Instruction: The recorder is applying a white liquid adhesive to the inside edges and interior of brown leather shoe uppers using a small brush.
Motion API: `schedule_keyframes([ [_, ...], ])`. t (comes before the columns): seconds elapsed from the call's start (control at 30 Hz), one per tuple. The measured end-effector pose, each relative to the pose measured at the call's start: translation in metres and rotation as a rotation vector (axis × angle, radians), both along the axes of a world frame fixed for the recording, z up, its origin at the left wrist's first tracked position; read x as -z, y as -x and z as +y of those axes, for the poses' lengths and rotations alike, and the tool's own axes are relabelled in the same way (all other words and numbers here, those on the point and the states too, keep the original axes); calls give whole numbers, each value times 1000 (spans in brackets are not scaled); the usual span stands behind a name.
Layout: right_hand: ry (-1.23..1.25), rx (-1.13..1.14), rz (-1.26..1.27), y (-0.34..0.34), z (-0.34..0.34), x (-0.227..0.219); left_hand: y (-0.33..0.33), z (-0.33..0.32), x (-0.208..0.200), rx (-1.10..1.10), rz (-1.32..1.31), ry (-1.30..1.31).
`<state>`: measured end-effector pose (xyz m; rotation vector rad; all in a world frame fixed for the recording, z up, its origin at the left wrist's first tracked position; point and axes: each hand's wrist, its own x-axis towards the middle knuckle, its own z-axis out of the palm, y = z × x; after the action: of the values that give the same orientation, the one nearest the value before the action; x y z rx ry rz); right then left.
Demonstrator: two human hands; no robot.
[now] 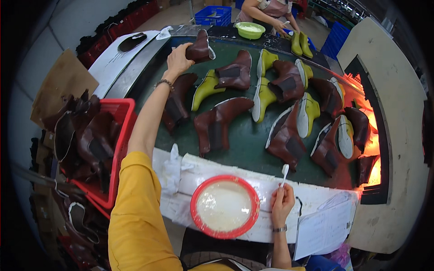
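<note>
At the far left of the green conveyor belt (181, 140), my left hand (179, 61) reaches out and grips a brown leather ankle boot upper (198, 49) with a pale lower edge. My right hand (282, 202) is closed around the handle of a small white brush (285, 170), much like a toothbrush, with its head up. Left of that hand stands a red basin (195, 207) of milky white liquid. Several brown boot uppers, among them one (217, 122) lying on its side, and yellow-green boot pieces (308, 115) with white-edged soles lie on the belt.
A red crate (129, 117) heaped with brown uppers stands at left. An opening with an orange glow (373, 149) is at the belt's right end. Papers (323, 230) hang at the near right. Across the belt, a person (266, 13) works beside a green basin (250, 30).
</note>
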<state>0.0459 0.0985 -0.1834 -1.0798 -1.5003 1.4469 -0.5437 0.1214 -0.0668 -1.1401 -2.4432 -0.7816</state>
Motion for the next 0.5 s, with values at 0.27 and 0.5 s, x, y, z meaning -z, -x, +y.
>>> schedule_keyframes([
  [0.27, 41, 24, -131, 8, 5, -2, -9, -6, 11, 253, 247, -200],
  [0.5, -51, -35, -12, 8, 12, 1, -186, -191, -53, 202, -361, -529],
])
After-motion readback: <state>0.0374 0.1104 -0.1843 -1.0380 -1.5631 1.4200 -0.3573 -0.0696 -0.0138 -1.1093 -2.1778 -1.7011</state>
